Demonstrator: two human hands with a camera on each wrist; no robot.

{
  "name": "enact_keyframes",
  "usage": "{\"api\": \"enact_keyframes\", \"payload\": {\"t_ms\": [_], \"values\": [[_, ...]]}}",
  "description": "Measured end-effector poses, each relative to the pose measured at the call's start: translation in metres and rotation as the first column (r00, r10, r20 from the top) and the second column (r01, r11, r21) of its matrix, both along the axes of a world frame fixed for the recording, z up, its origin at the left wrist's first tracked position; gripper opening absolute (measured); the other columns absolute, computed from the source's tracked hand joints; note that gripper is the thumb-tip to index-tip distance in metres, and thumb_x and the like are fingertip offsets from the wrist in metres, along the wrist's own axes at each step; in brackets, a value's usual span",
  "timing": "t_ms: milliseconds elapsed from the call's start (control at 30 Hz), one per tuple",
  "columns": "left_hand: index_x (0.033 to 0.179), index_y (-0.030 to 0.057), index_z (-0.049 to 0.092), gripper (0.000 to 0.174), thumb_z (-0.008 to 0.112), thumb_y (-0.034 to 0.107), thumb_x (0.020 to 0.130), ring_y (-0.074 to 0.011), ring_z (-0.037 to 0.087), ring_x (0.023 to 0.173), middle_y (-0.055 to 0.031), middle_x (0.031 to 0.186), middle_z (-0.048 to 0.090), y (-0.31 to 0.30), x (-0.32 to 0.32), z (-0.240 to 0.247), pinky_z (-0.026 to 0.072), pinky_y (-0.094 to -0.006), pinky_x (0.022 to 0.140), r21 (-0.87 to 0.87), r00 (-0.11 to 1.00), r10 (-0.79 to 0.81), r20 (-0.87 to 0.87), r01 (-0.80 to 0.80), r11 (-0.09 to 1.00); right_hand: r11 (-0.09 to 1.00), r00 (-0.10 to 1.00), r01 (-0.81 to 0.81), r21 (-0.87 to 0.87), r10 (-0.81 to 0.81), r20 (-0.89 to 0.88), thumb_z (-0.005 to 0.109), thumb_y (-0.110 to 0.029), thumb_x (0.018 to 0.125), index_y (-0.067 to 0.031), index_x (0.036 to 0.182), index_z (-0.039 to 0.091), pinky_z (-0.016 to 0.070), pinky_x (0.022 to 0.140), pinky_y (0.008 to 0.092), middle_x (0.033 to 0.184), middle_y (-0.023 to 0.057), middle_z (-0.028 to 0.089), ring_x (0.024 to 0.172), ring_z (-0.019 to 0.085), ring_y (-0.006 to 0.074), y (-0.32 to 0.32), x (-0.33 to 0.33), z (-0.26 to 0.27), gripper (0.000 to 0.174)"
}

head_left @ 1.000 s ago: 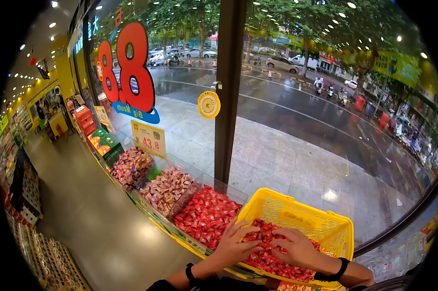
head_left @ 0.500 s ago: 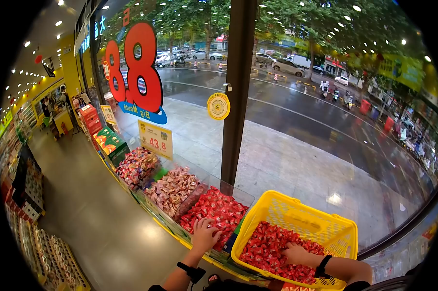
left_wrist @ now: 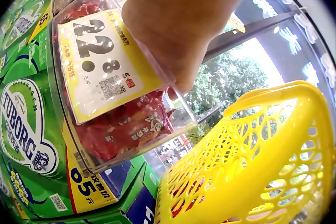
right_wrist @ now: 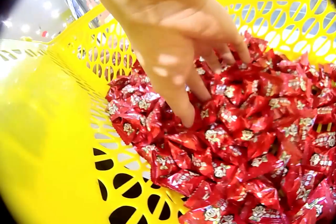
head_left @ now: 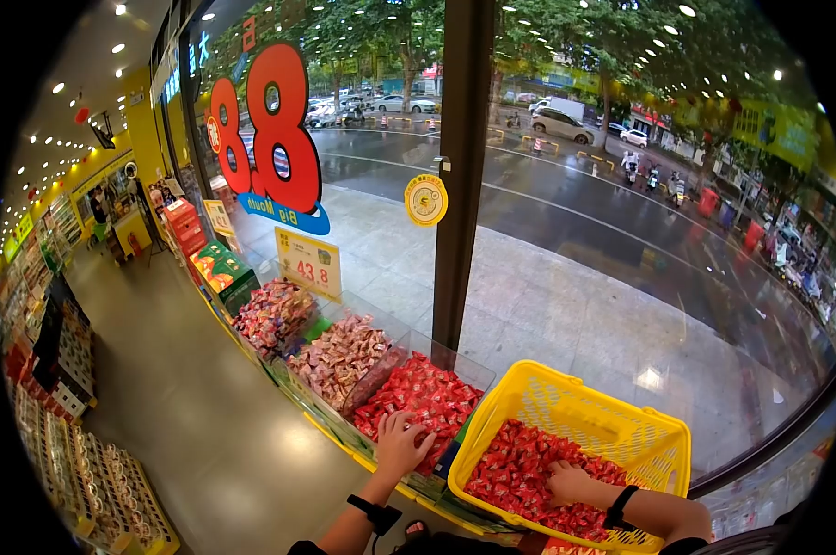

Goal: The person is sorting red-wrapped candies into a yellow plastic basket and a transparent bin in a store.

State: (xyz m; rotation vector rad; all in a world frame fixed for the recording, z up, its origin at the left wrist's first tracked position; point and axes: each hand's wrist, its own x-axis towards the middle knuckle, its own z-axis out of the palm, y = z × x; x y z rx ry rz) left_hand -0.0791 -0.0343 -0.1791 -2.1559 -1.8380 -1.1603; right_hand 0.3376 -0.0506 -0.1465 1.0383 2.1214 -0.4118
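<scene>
Red wrapped candies (head_left: 506,472) fill the bottom of a yellow basket (head_left: 612,421). My right hand (head_left: 571,483) rests on them, and in the right wrist view its fingers (right_wrist: 184,109) are spread and touch the red candies (right_wrist: 226,140). My left hand (head_left: 401,446) lies at the near edge of a clear bin of red candies (head_left: 427,393), left of the basket, fingers loosely bent. In the left wrist view the left hand (left_wrist: 181,19) reaches over the bin wall above a 22.8 price card (left_wrist: 100,61); its fingertips are hidden.
Bins of pink candies (head_left: 339,356) and mixed candies (head_left: 275,314) continue to the left, beside green boxes (head_left: 222,268). A window with a dark post (head_left: 464,185) stands behind. Green Tuborg cartons (left_wrist: 26,124) are below the bin. Shelves (head_left: 113,490) line the far left.
My left hand has moved from over the basket left to the candy bin. My right hand has lowered onto the candies in the basket. The head view has shifted slightly.
</scene>
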Motion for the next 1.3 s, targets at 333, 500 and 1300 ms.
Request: {"api": "enact_keyframes", "payload": {"t_ms": [333, 500, 1300], "values": [[0.102, 0.0128, 0.079, 0.03, 0.084, 0.036, 0.083, -0.0343, 0.055, 0.13, -0.0095, 0.127, 0.065, -0.005, -0.002, 0.003, 0.0355, -0.0555, 0.119, 0.005, 0.999, -0.033, 0.033, 0.033, 0.999, 0.993, 0.989, 0.094, 0.071, -0.085, -0.121, 0.083, -0.032, 0.09, -0.0153, 0.106, 0.083, 0.0416, 0.114, 0.0581, 0.15, 0.0148, 0.052, 0.139, 0.047, 0.0395, 0.011, -0.004, 0.012, 0.023], [0.119, 0.0137, 0.074, 0.042, 0.083, 0.029, 0.082, -0.0368, 0.053, 0.133, -0.0114, 0.133, 0.062, -0.009, 0.008, 0.053, 0.0345, -0.0583, 0.12, 0.079, 0.983, -0.124, 0.132, 0.114, 0.99, 0.928, 0.823, 0.252, 0.274, -0.057, -0.565, 0.082, -0.024, 0.088, -0.0155, 0.098, 0.081, 0.0421, 0.113, 0.0543, 0.146, 0.0128, 0.055, 0.138, 0.05, 0.038, -0.001, -0.018, 0.106, 0.013], [0.101, 0.0166, 0.077, 0.028, 0.091, 0.02, 0.077, -0.0307, 0.054, 0.137, -0.0013, 0.139, 0.064, -0.057, 0.097, 0.165, 0.0339, -0.0625, 0.121, 0.2, 0.765, -0.644, 0.01, 0.63, 0.751, 0.873, 0.36, 0.444, 0.202, 0.033, -0.933, 0.085, -0.017, 0.09, -0.0125, 0.109, 0.077, 0.0505, 0.109, 0.0468, 0.143, 0.0156, 0.056, 0.134, 0.056, 0.0371, -0.078, -0.083, 0.22, 0.021]]}}
